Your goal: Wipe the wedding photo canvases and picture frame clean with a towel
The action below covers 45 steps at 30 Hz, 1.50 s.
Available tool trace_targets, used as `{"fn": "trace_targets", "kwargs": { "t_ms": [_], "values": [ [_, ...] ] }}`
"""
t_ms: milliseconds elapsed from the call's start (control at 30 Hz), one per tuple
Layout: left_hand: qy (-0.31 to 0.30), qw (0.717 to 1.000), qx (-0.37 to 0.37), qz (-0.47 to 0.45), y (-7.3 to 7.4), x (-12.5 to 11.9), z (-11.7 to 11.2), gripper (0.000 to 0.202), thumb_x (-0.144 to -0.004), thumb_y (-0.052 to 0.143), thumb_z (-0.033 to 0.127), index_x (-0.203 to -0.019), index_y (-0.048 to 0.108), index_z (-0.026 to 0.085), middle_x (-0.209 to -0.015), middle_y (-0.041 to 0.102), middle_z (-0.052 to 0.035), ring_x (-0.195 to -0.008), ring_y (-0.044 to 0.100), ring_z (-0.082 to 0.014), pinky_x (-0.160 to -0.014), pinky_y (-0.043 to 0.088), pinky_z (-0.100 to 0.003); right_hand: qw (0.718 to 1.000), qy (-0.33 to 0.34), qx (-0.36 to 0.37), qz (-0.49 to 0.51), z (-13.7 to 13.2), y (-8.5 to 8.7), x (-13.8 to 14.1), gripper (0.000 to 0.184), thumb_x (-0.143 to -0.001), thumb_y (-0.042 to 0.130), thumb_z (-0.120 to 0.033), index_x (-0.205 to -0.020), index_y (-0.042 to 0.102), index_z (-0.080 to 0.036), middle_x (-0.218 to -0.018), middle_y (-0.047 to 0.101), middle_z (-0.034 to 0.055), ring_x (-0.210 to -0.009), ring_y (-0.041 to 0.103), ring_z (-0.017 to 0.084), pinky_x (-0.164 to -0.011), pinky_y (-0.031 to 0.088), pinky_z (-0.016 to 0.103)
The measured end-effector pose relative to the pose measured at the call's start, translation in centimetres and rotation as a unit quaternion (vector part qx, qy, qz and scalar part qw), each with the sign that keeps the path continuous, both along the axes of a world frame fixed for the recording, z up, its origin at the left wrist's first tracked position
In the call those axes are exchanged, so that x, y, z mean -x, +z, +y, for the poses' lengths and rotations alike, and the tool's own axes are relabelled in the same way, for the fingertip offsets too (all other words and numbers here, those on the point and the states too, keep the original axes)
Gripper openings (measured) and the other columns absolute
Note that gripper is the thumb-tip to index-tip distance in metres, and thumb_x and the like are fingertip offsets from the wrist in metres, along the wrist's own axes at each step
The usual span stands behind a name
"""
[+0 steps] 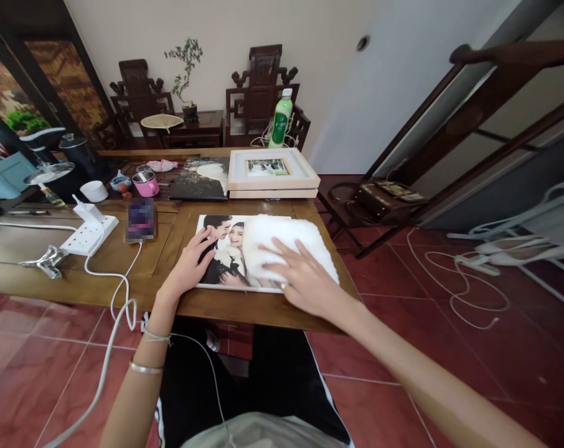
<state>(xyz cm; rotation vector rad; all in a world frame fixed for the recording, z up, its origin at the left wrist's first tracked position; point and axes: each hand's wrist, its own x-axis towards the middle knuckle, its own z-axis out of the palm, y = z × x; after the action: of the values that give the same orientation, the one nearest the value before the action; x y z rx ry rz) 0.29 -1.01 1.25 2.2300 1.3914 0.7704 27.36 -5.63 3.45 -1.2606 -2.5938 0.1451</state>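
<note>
- Evidently, our left hand [194, 261] lies loosely spread on the left edge of the couple's portrait print [223, 255], grasping nothing — likely steadying it.
- Our right hand [305, 277], palm down with fingers fanned, seems to press the fluffy white cloth [286, 229] onto the print's right part.
- Beyond the right hand, stacked light-wood picture frames [273, 185] sit back, perhaps leaving us room.
- Left of the left hand, a smartphone [141, 221] lies near a power strip [93, 235] — probably within cable reach.

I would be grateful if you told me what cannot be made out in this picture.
All in the head view:
Rectangular photo panel: much of its right side, hidden by the fluffy white cloth.
Dark rectangular phone: screen, blurred by pixelation.
Pale-blue container: cut off by the left edge.
Green-labelled bottle: fine print, too small.
</note>
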Motion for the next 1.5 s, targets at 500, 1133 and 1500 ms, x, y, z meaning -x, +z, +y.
{"fn": "trace_targets", "kwargs": {
  "t_ms": [500, 1133, 1500],
  "values": [
    [0.001, 1.0, -0.01, -0.013, -0.1, -0.2, -0.1, 0.042, -0.095, 0.041, 0.032, -0.133, 0.053, 0.018, -0.151, 0.038, -0.0103, -0.143, 0.029, -0.023, -0.117, 0.023, -0.044, 0.999, 0.044, 0.0, -0.004, -2.9, 0.2, 2.4, 0.056, -0.067, 0.047, -0.001, -0.116, 0.067, -0.021, -0.149, 0.041, 0.0088, -0.143, 0.019, 0.037, -0.109, 0.014, 0.07],
    [0.002, 0.999, -0.015, -0.033, 0.2, -0.1, 0.1, 0.042, -0.094, 0.044, 0.031, -0.131, 0.056, 0.017, -0.148, 0.043, -0.0096, -0.142, 0.032, -0.0222, -0.117, 0.025, -0.042, 0.998, -0.062, 0.004, 0.023, 10.0, -1.0, 0.1, 0.058, -0.074, 0.04, -0.003, -0.129, 0.056, -0.012, -0.139, 0.052, 0.0187, -0.141, 0.027, 0.032, -0.108, 0.021, 0.065],
    [0.005, 0.999, -0.023, -0.03, 0.1, -0.1, 0.0, 0.043, -0.093, 0.043, 0.028, -0.133, 0.055, 0.018, -0.148, 0.043, -0.0079, -0.141, 0.033, -0.0223, -0.117, 0.026, -0.044, 0.997, 0.081, 0.0, 0.016, -1.1, 0.0, 3.1, 0.06, -0.066, 0.045, 0.001, -0.117, 0.066, -0.02, -0.149, 0.04, 0.0086, -0.144, 0.016, 0.035, -0.109, 0.012, 0.07]
  ]
}}
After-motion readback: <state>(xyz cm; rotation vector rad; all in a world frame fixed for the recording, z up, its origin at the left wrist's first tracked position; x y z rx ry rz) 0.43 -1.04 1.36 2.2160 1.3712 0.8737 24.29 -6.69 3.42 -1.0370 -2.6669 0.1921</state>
